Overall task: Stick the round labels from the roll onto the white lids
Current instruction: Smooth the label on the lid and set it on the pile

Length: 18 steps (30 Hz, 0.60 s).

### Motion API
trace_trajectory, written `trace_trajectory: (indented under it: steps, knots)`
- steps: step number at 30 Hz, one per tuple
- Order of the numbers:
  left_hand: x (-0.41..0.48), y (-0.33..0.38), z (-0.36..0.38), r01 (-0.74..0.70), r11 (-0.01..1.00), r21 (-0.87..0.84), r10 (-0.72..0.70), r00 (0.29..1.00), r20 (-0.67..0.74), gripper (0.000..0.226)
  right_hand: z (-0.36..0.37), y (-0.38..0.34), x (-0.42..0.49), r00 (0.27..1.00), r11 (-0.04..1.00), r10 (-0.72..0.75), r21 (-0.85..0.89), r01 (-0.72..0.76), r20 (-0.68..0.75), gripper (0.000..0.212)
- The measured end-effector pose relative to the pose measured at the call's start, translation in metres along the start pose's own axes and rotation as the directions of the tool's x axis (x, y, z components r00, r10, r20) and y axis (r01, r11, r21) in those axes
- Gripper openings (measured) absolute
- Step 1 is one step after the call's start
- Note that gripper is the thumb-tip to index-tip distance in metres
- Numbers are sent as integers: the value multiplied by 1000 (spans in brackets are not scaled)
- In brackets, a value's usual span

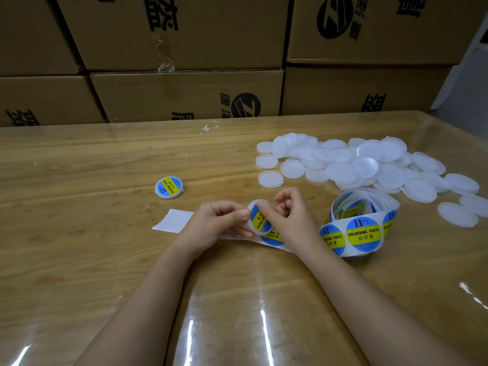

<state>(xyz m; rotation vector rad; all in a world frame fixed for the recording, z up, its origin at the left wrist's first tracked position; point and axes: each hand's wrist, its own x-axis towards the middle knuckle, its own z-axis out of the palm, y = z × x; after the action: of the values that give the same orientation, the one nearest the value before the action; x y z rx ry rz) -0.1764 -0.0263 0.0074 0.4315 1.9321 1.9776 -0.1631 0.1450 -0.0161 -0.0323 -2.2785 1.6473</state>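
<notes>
A white lid (257, 219) with a blue and yellow round label on its face is held tilted above the table between both hands. My left hand (219, 224) grips its left edge with thumb and fingers. My right hand (286, 220) presses its thumb on the label, the other fingers curled. The roll of labels (363, 223) stands just to the right, its backing strip (174, 220) running left under my hands. A pile of bare white lids (356, 165) lies at the back right. One labelled lid (169, 187) rests alone to the left.
The wooden table (79, 247) is covered with a clear shiny sheet. Stacked cardboard boxes (184, 96) form a wall along its far edge. A scrap of clear tape (208, 128) lies near the back.
</notes>
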Motion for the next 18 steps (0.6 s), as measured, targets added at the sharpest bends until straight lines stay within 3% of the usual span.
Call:
trace_trajectory:
  steps: [5,18]
  knots:
    - [-1,1,0,2,1000,6,-2,1000,7,15,-2,1,1,999,1000,9,11,-9,-37,29]
    - [2,-4,-3,-104,993,-48,101,993,-67,14,2,-3,-4,992,999,-33,-5,34,118,40]
